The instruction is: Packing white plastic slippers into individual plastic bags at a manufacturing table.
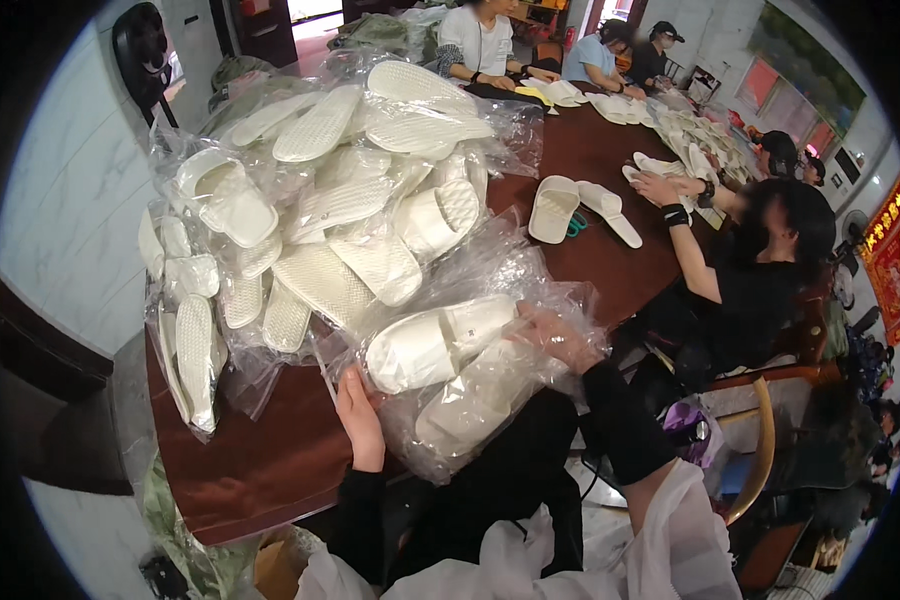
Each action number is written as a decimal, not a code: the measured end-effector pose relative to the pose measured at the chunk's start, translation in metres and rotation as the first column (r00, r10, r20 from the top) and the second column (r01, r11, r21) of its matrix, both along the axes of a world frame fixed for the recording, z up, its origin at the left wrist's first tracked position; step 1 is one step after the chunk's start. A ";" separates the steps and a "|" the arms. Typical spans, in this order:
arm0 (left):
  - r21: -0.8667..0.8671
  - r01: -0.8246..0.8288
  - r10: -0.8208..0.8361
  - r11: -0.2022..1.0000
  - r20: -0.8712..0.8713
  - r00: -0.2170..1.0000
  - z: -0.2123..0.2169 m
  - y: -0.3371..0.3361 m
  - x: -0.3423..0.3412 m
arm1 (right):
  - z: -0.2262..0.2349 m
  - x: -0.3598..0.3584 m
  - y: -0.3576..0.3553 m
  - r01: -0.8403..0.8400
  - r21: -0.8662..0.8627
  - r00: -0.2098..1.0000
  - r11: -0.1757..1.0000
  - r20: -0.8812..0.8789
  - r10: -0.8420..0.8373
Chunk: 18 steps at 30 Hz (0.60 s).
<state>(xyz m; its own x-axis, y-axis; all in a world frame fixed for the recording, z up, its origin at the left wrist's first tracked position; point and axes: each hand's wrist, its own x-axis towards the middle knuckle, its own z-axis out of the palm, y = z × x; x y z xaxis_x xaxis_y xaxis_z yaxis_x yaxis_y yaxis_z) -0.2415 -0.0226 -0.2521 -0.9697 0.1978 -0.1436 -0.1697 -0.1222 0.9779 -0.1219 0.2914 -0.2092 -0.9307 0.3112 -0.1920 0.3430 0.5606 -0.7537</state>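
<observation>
A pair of cream slippers [415, 350] lies side by side in a clear plastic bag [440, 460] at the near edge of the table, partly over my lap. My left hand [360, 420] rests at the bag's left side, fingers straight and pointing up, touching the plastic. At the bag's right end, my right hand [562, 338] closes round the plastic by the slippers' ends, and some of its fingers are hidden behind film. Just beyond lies a big heap of bagged cream slippers [330, 270].
On the brown table [610, 260], a loose pair of slippers [553, 210] lies by green-handled scissors [576, 224]. A co-worker in black [770, 250] handles slippers at the right. More people sit at the far end beside another slipper pile [705, 140]. A wooden chair [760, 450] stands right of me.
</observation>
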 end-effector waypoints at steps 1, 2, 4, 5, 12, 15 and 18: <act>-0.006 -0.004 0.004 1.000 -0.018 1.000 -0.003 -0.011 -0.003 | 0.024 -0.003 -0.022 0.017 -0.282 1.000 0.959 -0.016 -0.023; -0.013 -0.007 0.007 1.000 -0.036 0.999 -0.006 -0.023 -0.007 | 0.023 -0.010 -0.028 0.002 -0.301 1.000 0.954 -0.015 -0.007; -0.187 -0.023 -0.013 0.982 -0.186 0.982 -0.002 -0.023 -0.014 | 0.029 -0.008 -0.023 0.005 -0.040 0.997 0.999 0.081 -0.002; -0.134 -0.074 0.051 0.988 -0.173 0.984 0.000 -0.024 -0.014 | 0.029 -0.007 -0.021 0.005 -0.044 0.997 0.999 0.082 -0.001; -0.092 -0.394 0.229 0.915 -0.685 0.692 0.038 -0.009 0.022 | 0.002 -0.006 -0.005 0.050 -0.309 0.995 0.950 -0.065 -0.074; -0.424 -0.238 -0.179 0.874 -0.735 0.653 0.035 -0.032 0.042 | 0.007 -0.012 -0.026 0.026 -0.352 0.996 0.936 -0.073 -0.056; -0.709 -0.064 -0.522 0.702 -0.574 0.631 0.008 -0.025 0.045 | -0.015 -0.015 -0.008 -0.047 0.020 0.999 0.999 -0.010 0.048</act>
